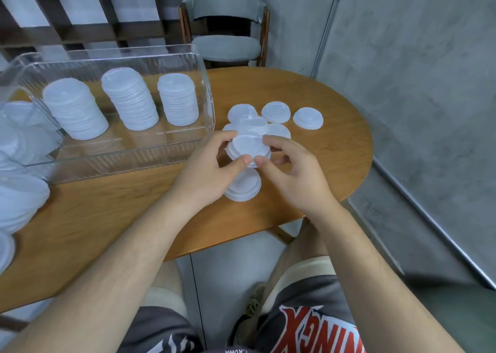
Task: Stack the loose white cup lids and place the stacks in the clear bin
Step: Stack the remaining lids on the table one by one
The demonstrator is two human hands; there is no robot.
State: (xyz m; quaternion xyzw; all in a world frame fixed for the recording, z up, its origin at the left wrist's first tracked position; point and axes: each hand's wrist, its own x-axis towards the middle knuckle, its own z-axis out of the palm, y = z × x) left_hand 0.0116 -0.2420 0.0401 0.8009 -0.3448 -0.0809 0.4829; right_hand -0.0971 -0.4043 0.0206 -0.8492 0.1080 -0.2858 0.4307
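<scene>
loose lids lie around the held stack beside the clear bin.

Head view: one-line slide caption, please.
Left hand and right hand grip a lid stack over the table; three stacks stand in the clear bin.

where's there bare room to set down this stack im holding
Bare: the bin floor strip between its three stacks and near wall; the table between bin and near edge; the wood right of the right hand. Crowded: loose lids right of the bin, lid heap at the left end.
</scene>
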